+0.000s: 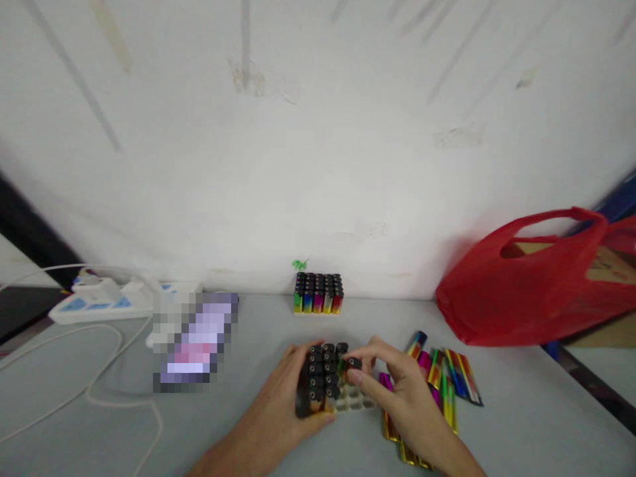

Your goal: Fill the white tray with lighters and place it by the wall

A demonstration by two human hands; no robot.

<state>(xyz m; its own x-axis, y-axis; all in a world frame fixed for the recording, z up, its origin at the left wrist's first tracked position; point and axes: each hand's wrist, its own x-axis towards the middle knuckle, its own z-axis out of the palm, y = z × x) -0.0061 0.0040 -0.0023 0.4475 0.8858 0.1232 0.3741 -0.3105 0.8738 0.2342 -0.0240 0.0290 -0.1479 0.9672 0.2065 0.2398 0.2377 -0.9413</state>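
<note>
On the grey table a pale tray (354, 399) stands partly filled with upright black-topped lighters (322, 371). My left hand (283, 397) cups the tray's left side. My right hand (397, 387) pinches one lighter (352, 364) by its black top at the tray's right part, just above the unfilled cells. Right of that hand lies a loose pile of rainbow-coloured lighters (447, 381), partly hidden under my wrist.
A full tray of lighters (318, 293) stands at the back by the white wall. A red plastic bag (531, 285) over a cardboard box sits at the right. At the left lie a white power strip (104, 298) with cables (89, 391) and a blurred-out object (196, 341).
</note>
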